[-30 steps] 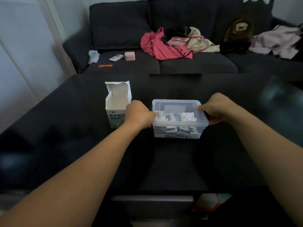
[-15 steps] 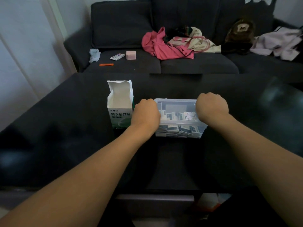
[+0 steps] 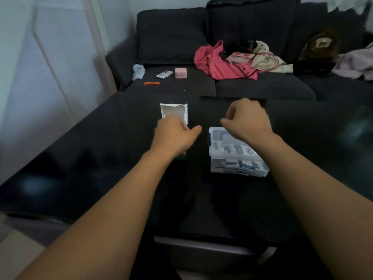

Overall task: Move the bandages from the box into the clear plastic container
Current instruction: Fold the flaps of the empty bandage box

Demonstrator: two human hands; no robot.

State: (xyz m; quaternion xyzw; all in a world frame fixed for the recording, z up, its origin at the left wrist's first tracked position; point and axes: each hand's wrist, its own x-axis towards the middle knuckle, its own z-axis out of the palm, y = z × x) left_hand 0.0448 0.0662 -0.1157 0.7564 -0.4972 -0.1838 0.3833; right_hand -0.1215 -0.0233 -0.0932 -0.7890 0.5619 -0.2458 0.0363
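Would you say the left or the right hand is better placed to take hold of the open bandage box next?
Left, probably. The left hand already overlaps the open white box, though contact is unclear. The right hand is raised over the lidded clear container, farther from the box.

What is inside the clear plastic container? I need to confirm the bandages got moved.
The clear plastic container holds many small dark-and-white wrapped bandages stacked through its walls. The right hand and forearm cover its far right part.

Two hands are showing: the left hand (image 3: pixel 173 130) and right hand (image 3: pixel 247 120). One box (image 3: pixel 175 113) and one clear plastic container (image 3: pixel 236 156) are sitting beneath them; its bandages (image 3: pixel 234 165) are lying too many to count.
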